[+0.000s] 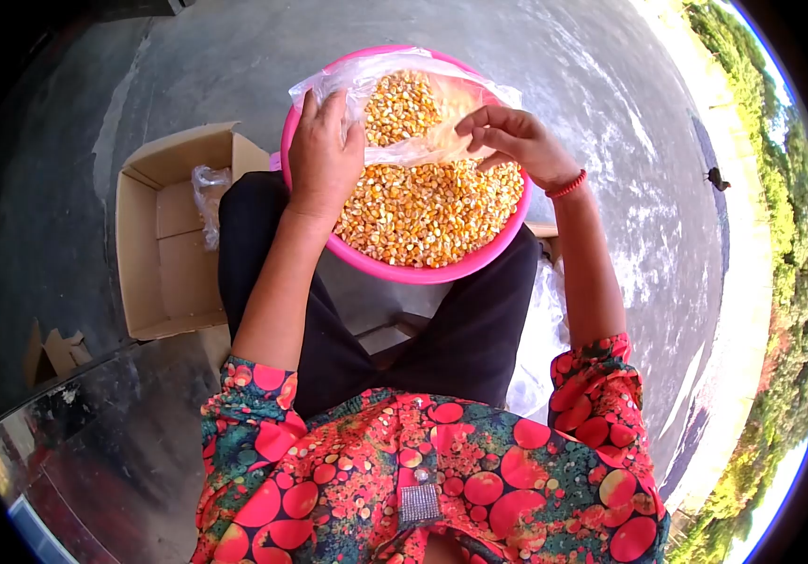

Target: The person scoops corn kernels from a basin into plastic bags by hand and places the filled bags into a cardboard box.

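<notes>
A pink basin full of loose yellow corn kernels rests between my knees. Over its far part lies a clear plastic bag with more kernels inside. At the bag's left side, my left hand has its fingers closed on the plastic. My right hand, with a red beaded band at the wrist, is over the basin's right side; its fingers are bent and apart near the bag's right part, and I see nothing in them.
An open cardboard box with a crumpled plastic bag stands left of my legs. A dark shiny surface is at the lower left. White plastic lies right of my thigh. Grey floor surrounds the basin.
</notes>
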Demonstrator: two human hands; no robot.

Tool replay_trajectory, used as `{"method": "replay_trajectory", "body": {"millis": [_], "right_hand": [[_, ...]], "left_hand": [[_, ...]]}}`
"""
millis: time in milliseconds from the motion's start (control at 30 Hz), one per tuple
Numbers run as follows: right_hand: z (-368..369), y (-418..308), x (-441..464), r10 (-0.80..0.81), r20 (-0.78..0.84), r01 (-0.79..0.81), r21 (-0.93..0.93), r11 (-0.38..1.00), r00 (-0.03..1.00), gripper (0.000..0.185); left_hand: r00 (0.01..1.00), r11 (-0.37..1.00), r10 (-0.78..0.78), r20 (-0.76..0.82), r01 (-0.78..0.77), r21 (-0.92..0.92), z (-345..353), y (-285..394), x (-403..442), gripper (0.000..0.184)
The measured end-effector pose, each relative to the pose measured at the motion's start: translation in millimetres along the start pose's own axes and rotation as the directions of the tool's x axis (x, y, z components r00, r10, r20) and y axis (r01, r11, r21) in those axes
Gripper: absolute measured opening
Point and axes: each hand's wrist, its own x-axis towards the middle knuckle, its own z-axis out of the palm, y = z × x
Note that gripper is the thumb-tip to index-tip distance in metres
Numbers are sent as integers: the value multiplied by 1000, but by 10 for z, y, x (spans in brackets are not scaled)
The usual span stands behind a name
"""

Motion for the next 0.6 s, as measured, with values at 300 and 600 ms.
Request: {"method": "replay_trajectory", "body": {"millis": [300,600], "right_hand": [[453,632,-145,-527,-203,190,-780,597,825,18],[862,704,-95,-434,-219,74,-823,563,874,20]], "left_hand": [[990,988,114,-81,-121,-93,43,-13,-3,53],[995,972,79,55,-65,-226,0,74,-14,56]]}}
